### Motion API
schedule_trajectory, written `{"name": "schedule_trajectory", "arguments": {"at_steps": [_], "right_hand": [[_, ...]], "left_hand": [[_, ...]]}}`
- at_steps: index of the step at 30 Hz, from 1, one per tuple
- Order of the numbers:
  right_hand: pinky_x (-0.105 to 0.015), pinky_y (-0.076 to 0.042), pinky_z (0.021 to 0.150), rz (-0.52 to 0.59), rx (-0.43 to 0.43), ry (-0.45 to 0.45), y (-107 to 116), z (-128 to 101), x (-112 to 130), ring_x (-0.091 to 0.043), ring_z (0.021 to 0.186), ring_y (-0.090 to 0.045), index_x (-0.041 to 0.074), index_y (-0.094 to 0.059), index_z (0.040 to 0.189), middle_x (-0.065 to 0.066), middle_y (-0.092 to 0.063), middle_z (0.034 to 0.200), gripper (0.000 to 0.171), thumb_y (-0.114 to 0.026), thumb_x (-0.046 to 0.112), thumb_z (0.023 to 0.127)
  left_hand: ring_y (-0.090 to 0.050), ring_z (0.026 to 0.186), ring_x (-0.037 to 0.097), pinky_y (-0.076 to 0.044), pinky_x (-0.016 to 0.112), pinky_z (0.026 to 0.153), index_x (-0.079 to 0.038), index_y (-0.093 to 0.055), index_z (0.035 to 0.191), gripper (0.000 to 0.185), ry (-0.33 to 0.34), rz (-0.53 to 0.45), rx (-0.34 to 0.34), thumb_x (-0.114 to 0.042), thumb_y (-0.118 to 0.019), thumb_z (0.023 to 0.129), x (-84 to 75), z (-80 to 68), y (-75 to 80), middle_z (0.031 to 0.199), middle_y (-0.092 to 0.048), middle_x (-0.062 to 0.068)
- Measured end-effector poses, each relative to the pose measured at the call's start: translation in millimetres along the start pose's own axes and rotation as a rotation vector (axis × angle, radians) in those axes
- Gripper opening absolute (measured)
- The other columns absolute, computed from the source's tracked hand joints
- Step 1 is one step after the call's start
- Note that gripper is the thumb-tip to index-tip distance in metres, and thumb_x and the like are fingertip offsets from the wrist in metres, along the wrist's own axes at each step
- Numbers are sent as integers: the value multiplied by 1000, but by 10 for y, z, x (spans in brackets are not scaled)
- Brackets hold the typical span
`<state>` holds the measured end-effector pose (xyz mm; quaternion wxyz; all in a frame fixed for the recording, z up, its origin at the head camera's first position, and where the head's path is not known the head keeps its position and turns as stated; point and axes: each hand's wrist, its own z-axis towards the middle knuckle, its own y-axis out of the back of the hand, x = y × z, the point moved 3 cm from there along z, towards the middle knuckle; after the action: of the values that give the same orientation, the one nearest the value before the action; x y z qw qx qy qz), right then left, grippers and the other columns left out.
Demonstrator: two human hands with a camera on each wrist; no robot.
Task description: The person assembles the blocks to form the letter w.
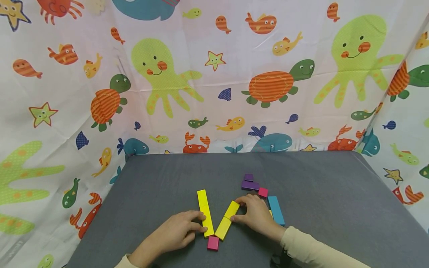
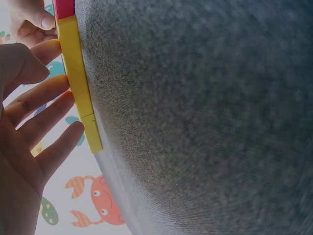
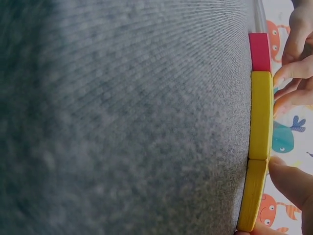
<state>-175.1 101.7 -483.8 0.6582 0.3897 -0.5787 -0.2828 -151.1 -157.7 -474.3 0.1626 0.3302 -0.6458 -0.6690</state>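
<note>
Across the back and both sides hangs a sea-creature curtain [image 1: 214, 74], and below it spreads the grey table [image 1: 318, 208], with plenty of bare cloth to the left, right and far side of the small cluster of blocks near the front edge.

Next in size are the two hands. The left hand [image 1: 177, 232] lies flat-ish on the table with fingers extended, their tips resting against the near end of the left yellow bar [image 1: 205, 212] — two yellow blocks laid end to end, long axis running away from the person and leaning slightly left at its far end. The left wrist view shows those fingers straight and spread along the bar's side, gripping nothing. The right hand [image 1: 256, 216] has curled fingers laid on the far end of the right yellow bar [image 1: 227, 220], also two blocks in line, which slants from near-left up to far-right. The two bars converge toward the person like a V, and the pink block [image 1: 212, 242] sits just at their near tips.

Beside the right hand's outer edge lies a blue block [image 1: 276, 210], lengthwise; beyond the knuckles are a small pink cube [image 1: 263, 192] and a purple piece [image 1: 249, 183], touching each other.
</note>
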Motion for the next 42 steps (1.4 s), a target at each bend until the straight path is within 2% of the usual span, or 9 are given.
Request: {"name": "schedule_trajectory", "arguments": {"at_steps": [14, 22, 26, 34, 42], "right_hand": [[-31, -45, 77, 59, -18, -10, 14, 28, -51, -10, 84, -52, 17, -74, 105, 5, -65, 92, 43, -86, 40, 71], [-31, -51, 76, 138, -96, 21, 183, 119, -130, -14, 84, -59, 12, -73, 107, 0, -69, 95, 37, -84, 28, 76], [-33, -54, 79, 156, -88, 35, 357, 250, -227, -17, 88, -61, 11, -71, 116, -4, -69, 102, 40, -81, 25, 81], [-39, -58, 83, 153, -51, 59, 649, 640, -576, -23, 101, -63, 11, -65, 127, -9, -68, 112, 43, -74, 27, 88], [-42, -57, 86, 114, -4, 110, 693, 896, -809, -23, 98, -62, 8, -67, 125, -12, -69, 114, 41, -74, 25, 88]], "left_hand": [[-58, 123, 12, -53, 38, 104, -36, -69, 123, 34, 14, -7, 17, -20, -61, 94, 1, -1, -5, 135, -59, -9], [-58, 123, 12, -53, 38, 104, -36, -69, 123, 34, 20, -4, 23, -20, -61, 94, 0, 0, -2, 136, -59, -9], [-58, 122, 12, -53, 38, 103, -36, -69, 122, 33, 13, 0, 11, -20, -62, 94, -4, -3, -1, 136, -59, -9], [-59, 121, 12, -53, 38, 103, -35, -69, 122, 33, 3, 10, 1, -20, -62, 94, 7, 1, -13, 135, -60, -9], [-59, 121, 11, -54, 37, 102, -35, -70, 122, 33, -3, 9, -5, -19, -62, 94, 10, 3, -25, 134, -60, -9]]}}
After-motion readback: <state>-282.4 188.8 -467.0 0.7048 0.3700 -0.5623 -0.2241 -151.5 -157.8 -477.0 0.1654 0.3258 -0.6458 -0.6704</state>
